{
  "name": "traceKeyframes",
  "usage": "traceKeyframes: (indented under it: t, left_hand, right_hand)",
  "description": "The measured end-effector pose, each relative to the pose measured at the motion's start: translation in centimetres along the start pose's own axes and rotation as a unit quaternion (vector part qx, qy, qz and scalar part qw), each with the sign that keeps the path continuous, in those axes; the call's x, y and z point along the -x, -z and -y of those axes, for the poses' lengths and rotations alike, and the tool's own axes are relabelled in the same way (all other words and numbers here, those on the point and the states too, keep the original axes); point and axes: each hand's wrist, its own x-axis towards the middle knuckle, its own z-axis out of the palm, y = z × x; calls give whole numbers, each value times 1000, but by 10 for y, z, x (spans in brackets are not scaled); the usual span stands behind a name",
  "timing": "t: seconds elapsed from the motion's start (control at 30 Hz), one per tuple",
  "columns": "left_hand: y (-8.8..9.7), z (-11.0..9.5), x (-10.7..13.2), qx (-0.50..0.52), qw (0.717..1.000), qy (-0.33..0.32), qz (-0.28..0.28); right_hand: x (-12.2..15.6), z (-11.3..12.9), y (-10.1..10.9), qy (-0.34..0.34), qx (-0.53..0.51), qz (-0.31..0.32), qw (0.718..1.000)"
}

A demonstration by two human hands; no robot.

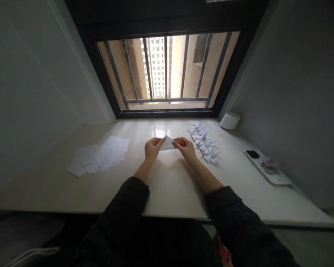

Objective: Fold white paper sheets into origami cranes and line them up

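Between my hands is a small folded piece of white paper [167, 144], its pointed corner facing the window. My left hand [153, 147] pinches its left side between thumb and fingers. On the right side, my right hand [185, 147] grips the paper in the same way. Just right of that hand, several folded paper cranes [203, 142] stand packed in rows. To the left lies a loose, spread stack of white paper sheets [111, 152].
The white windowsill [172, 193] carries everything and ends at a front edge near my body. At the right lie a phone [267, 168] with a round grip on its back and, farther back, a white cylindrical object [230, 121]. A barred window [167, 74] is ahead.
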Motion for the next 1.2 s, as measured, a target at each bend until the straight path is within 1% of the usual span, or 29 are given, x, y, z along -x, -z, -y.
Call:
traceKeyframes:
  t: [0.13,0.27,0.37,0.5,0.67,0.8,0.97,1.2]
  left_hand:
    - [-2,-2,4,-21,1000,-15,-3]
    - [-2,-3,6,-49,998,-22,-11]
    - [-2,-5,7,-39,999,-25,-1]
    - [-3,-6,7,-20,999,-47,15]
    - [-2,-7,9,-34,998,-46,1]
    - [-2,-9,10,-35,998,-47,-6]
    - [-2,-10,11,-39,997,-69,-9]
    - [-1,-11,12,-76,993,-92,-8]
  right_hand:
    - [3,1,-4,2,-28,4,1000]
    - [4,-1,-8,-2,-23,-37,999]
    - [4,-4,-8,6,-11,-49,999]
    - [3,-4,-7,14,-6,-57,998]
    - [5,-2,-8,11,-6,-51,999]
    - [6,0,-9,29,9,-46,998]
    - [7,0,-9,34,25,-47,998]
    - [6,0,-9,28,27,-47,998]
